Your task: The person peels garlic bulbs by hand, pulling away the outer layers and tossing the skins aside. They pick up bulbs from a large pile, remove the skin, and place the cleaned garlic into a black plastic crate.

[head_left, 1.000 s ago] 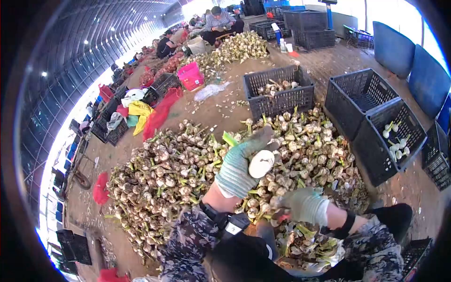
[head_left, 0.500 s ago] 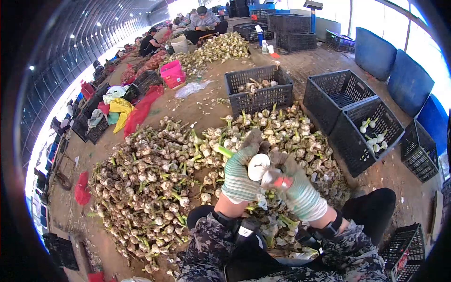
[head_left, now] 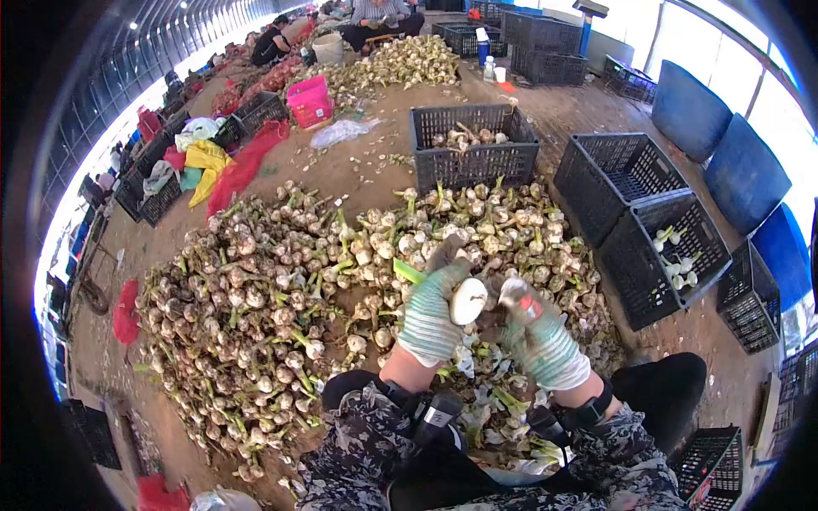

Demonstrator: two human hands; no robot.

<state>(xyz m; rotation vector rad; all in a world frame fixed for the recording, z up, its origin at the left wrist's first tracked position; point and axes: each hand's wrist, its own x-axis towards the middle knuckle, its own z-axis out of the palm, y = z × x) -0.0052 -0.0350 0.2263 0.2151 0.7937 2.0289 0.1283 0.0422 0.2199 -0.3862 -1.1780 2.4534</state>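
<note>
The left hand (head_left: 432, 311), in a green striped work glove, is closed around a garlic bulb (head_left: 468, 301) and holds it up over the lap, pale cut face toward the camera, green stalk (head_left: 409, 272) sticking out to the left. The right hand (head_left: 537, 336), gloved the same way, is clenched on a small tool (head_left: 515, 294) with a touch of red, too small to tell its kind; the tool's tip sits just beside the bulb, though I cannot tell whether it touches. In front of both hands a broad heap of garlic (head_left: 256, 315) with stalks and dirty skins covers the ground. Peelings and cut stalks (head_left: 498, 409) lie between the knees. To the right, a black plastic crate (head_left: 626, 272) holds only a few clean white bulbs (head_left: 673, 255); another crate (head_left: 474, 166) beyond the heap has a shallow layer of garlic. Judging by that, very little is finished and nearly the whole heap is left to work through. Other people (head_left: 274, 38) sit at their own piles far off
</note>
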